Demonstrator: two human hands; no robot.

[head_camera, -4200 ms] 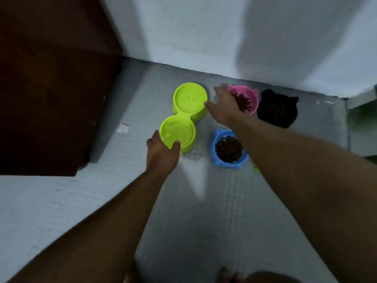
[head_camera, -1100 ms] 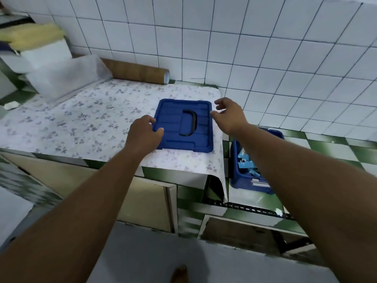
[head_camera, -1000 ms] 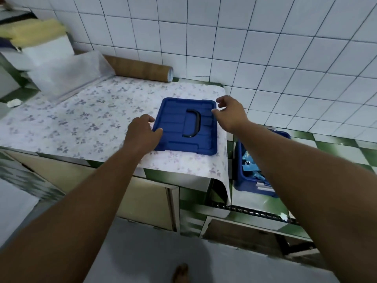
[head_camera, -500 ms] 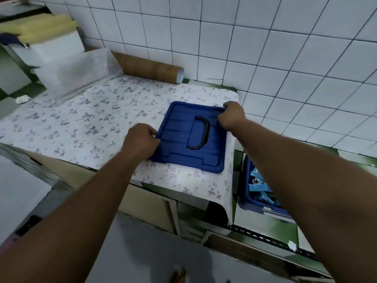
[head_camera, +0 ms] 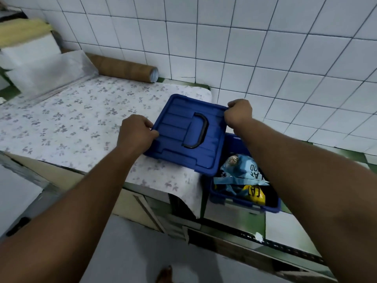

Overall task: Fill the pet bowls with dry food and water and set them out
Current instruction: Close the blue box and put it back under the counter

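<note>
Ok, so the person is at the counter [head_camera: 71, 119] now, the one with the flowery sheet over it. A few seconds back they were crouched over the pet bowls on the floor.

A second ago the blue lid [head_camera: 179, 144] lay flat on that sheet, with both hands just coming up to its sides. Now they've got hold of it properly. The left hand [head_camera: 134, 133] grips the lid's left edge, thumb on top and fingers curled under. The right hand [head_camera: 239, 114] is closed into a fist around the far right corner.

The lid has also slid right since half a second ago, and its near right corner now hangs out past the end of the counter, over the blue bin [head_camera: 244, 203]. I can't tell whether its left side is still touching the sheet. The black handle [head_camera: 199, 132] lies folded flat on top.

The dry food is in that open bin, which sits lower down, just right of the counter. There's a crumpled light blue bag [head_camera: 242, 168] with a yellow bag [head_camera: 255, 194] in front of it.

The cardboard tube [head_camera: 124, 71] hasn't budged from the back of the counter by the tiled wall [head_camera: 265, 48].
</note>
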